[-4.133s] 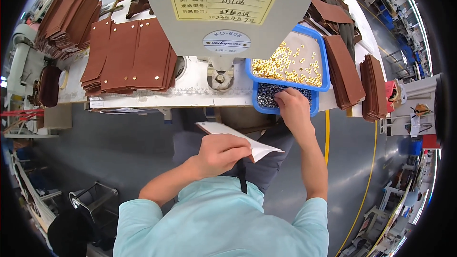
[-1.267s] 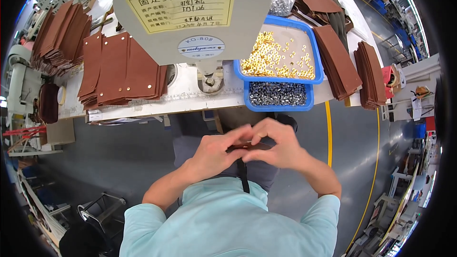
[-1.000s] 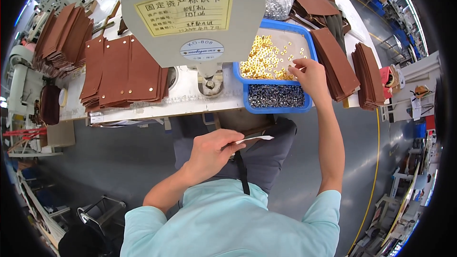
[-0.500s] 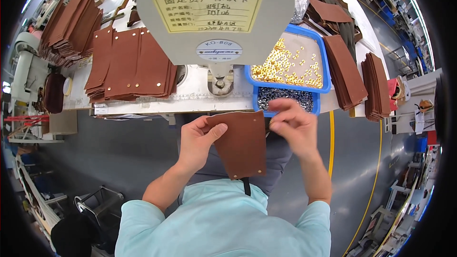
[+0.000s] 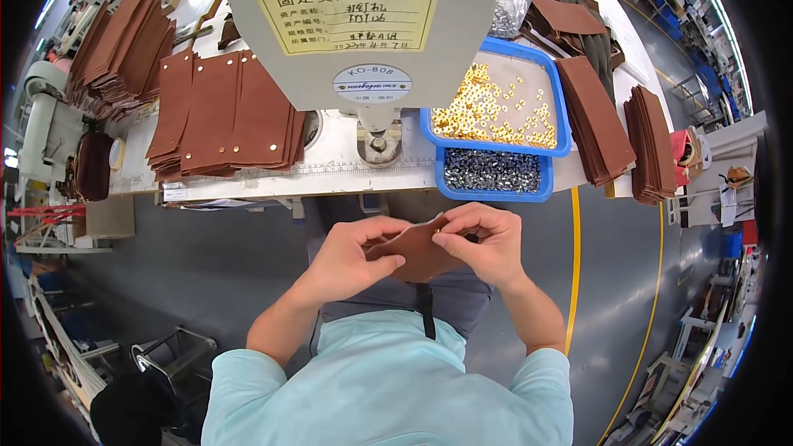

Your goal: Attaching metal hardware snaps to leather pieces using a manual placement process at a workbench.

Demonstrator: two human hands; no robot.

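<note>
A piece of brown leather is held up over my lap, tilted and bowed so its face is foreshortened. My left hand grips its left side, thumb on the near face and fingers behind. At the upper right corner, my right hand is closed, thumb and fingers pinching the leather. A tiny gold-coloured bit shows at those fingertips, too small to make out fully. Just beyond, small gold ring-shaped pieces lie in one blue tray; dark shiny metal pieces fill a lower blue tray.
A pale press machine stands in front of me at the white table. Left of it lies a pile of brown leather pieces with metal studs, with another stack behind. More leather stacks sit right of the trays.
The leather has tipped from hanging nearly flat to being steeply foreshortened. My right hand has moved left and down, from beside the leather's edge onto its corner.
</note>
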